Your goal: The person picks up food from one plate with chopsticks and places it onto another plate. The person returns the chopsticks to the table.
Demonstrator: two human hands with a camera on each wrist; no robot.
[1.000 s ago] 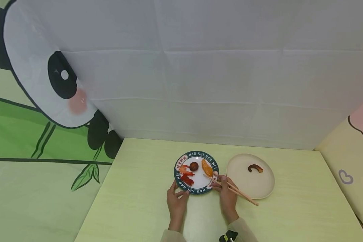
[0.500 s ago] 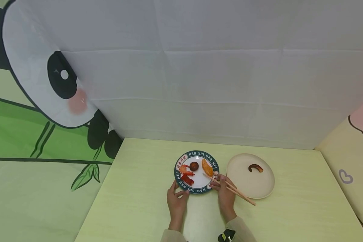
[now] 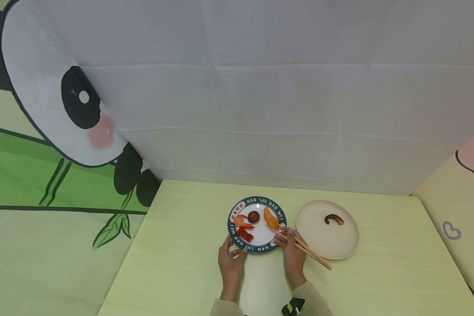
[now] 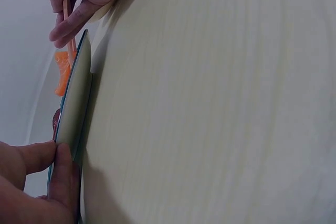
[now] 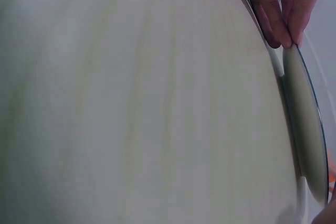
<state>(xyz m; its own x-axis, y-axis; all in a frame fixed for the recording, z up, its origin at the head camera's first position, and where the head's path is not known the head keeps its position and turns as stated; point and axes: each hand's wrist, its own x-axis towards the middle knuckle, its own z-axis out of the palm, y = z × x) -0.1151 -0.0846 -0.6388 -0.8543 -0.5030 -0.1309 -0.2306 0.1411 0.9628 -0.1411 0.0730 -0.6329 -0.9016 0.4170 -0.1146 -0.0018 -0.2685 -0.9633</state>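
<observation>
Four food pieces sit on the patterned plate (image 3: 256, 249), one on the beige plate (image 3: 320, 239) over on the person's right, so my guess is a chopstick transfer at an early stage: one piece across, four to go. Left hand (image 3: 232, 263) pinches the near rim of the patterned plate, thumb and fingers on opposite faces per the left wrist view. Right hand (image 3: 294, 256) grips the chopsticks (image 3: 317, 258), fingers curled round them, tips at the near end of the orange piece (image 3: 271, 218). Can't tell whether the tips have it clamped or just touch; it's on the patterned plate either way, so I'd log that pick as begun, not done. Also there: brown ball (image 3: 253, 217) at the middle, shrimp (image 3: 242, 223) toward the person's left, red piece (image 3: 245, 235) just beside it on the near side; all three apart from the chopsticks, judged untouched. Beige plate holds a curved brown piece (image 3: 336, 218), which I'd count as finished. Both plates stand on the desk (image 3: 387, 245), side by side with a narrow gap. Right wrist view adds little: plate underside, left hand's pinch, no chopstick tips.
</observation>
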